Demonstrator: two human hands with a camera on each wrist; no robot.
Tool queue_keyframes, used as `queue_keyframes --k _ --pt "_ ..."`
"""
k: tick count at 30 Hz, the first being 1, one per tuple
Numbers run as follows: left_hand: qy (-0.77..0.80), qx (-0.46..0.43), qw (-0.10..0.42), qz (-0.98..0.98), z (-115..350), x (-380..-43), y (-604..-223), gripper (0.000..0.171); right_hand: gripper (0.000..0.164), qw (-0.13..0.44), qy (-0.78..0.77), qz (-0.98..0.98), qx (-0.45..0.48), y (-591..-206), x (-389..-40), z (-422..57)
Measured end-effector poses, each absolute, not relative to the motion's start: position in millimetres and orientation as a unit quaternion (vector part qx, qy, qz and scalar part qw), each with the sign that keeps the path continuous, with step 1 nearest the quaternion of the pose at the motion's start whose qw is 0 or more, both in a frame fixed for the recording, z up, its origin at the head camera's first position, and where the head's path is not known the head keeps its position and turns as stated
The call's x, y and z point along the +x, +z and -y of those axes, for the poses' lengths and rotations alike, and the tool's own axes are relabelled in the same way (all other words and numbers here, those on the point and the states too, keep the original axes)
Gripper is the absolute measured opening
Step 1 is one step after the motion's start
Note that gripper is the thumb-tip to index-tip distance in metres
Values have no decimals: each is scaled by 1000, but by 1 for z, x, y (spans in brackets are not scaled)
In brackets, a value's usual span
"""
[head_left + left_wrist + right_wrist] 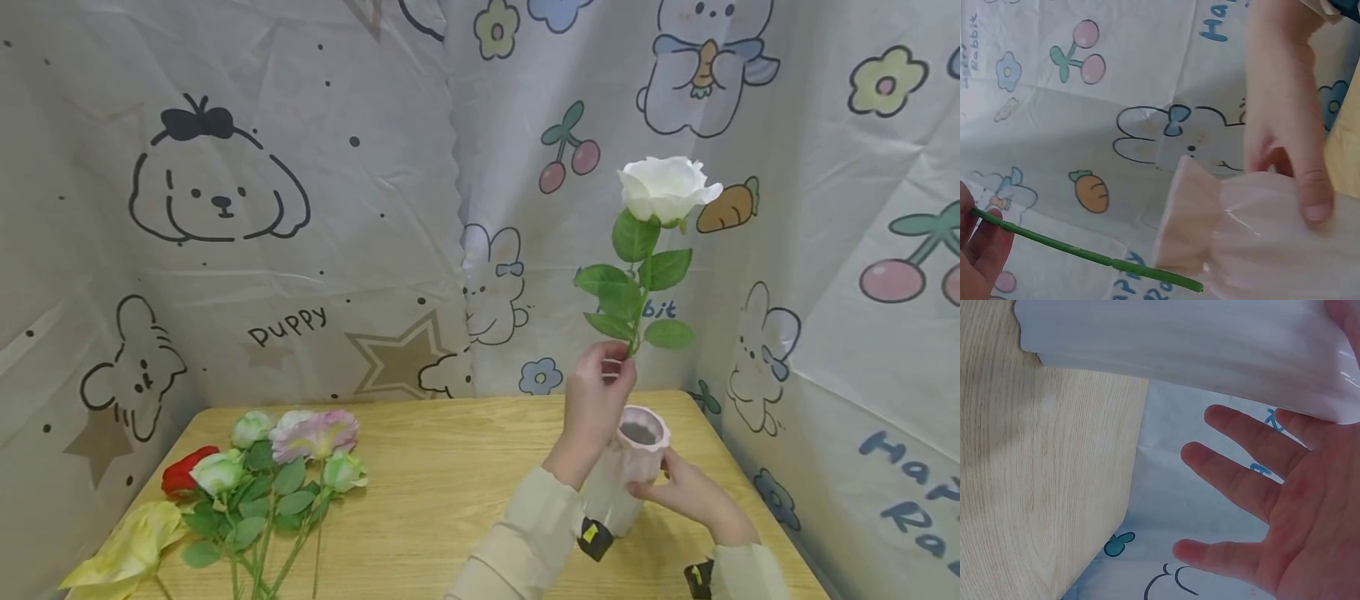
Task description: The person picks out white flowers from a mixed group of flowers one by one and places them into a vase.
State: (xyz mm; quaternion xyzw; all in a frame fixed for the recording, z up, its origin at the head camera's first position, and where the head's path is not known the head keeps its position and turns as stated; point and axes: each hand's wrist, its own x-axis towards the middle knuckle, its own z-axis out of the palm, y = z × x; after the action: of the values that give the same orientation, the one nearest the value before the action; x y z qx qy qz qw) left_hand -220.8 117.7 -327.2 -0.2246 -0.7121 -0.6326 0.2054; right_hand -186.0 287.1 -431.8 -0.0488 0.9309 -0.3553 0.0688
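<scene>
At the far left of your surface (435,475), a yellow flower (131,546) overlaps the side edge, its petals reaching to the border. Just inward lies a leafy bunch: a red flower (189,472), whitish-green flowers (217,472) and a pink-purple flower (318,435), stems running toward you and out of frame. A broad stretch of bare wood separates the bunch from the vase (611,487), giving your arms lateral room.

Right of centre, your left hand (597,392) pinches the white rose (663,190) between closed fingertips, the bloom raised against the printed cloth (405,183) behind the back edge. Your left wrist view shows the green stem (1091,255) running outside the mouth, its cut end overlapping the neck; whether they touch, you cannot tell.

The pale pink vase stands on the right-hand part of the surface, scalloped rim (663,440) up. Your right hand (693,493) grips its neck between thumb and forefinger, the other fingers spread wide. Beyond it, only a narrow strip of wood remains before the right edge and the cloth.
</scene>
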Motion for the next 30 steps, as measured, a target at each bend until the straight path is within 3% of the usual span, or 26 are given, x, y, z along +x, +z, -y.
queue_keyframes --k 11,15,21,23,30 --pt "-619 -290 315 659 -119 -206 -292 13 75 59 -368 -926 -63 -428 -184 -283" --pt "-654 -276 274 649 -124 -206 -297 12 76 62 -367 -926 -66 -427 -184 -283" --pt "-701 -198 136 672 -133 -214 -334 16 80 75 -371 -924 -46 -430 -181 -283" --pt "-688 -182 111 694 -135 -215 -345 17 80 75 -373 -924 -41 -432 -182 -284" --pt "-535 -172 156 812 -133 -213 -364 17 80 68 -392 -915 -66 -433 -184 -285"
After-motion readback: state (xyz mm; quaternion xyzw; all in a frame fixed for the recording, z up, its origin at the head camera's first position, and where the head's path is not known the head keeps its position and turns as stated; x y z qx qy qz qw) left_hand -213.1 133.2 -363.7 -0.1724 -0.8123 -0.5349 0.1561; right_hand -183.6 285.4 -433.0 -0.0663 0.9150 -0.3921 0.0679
